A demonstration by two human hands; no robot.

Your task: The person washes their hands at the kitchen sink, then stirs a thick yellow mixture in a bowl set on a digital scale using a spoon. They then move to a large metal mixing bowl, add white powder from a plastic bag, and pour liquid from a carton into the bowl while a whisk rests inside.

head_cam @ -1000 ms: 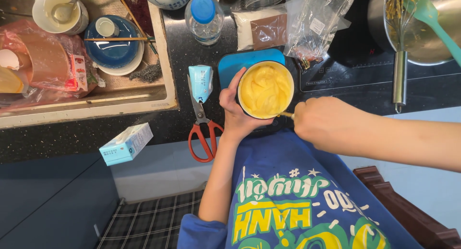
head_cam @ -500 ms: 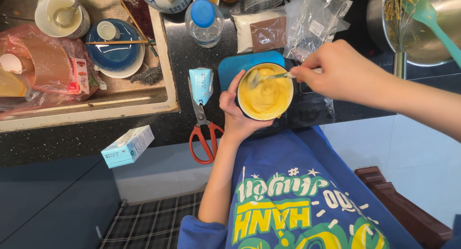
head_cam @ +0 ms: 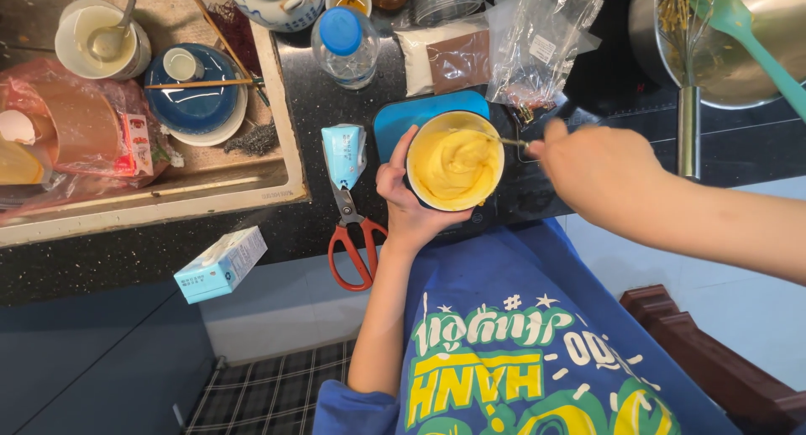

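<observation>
Both my hands work one round bowl (head_cam: 454, 160) of thick yellow cream: my left hand (head_cam: 409, 201) cups its side, fingers wrapped tight, while my right hand (head_cam: 598, 168) pinches a thin utensil handle (head_cam: 506, 139) dipping over the rim. Just left of my left hand lie red-handled scissors (head_cam: 353, 230) and a small blue carton (head_cam: 343, 153).

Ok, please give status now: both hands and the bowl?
Left hand grips bowl of yellow cream. Right hand holds spoon in cream. Scissors beside bowl, apart.
</observation>
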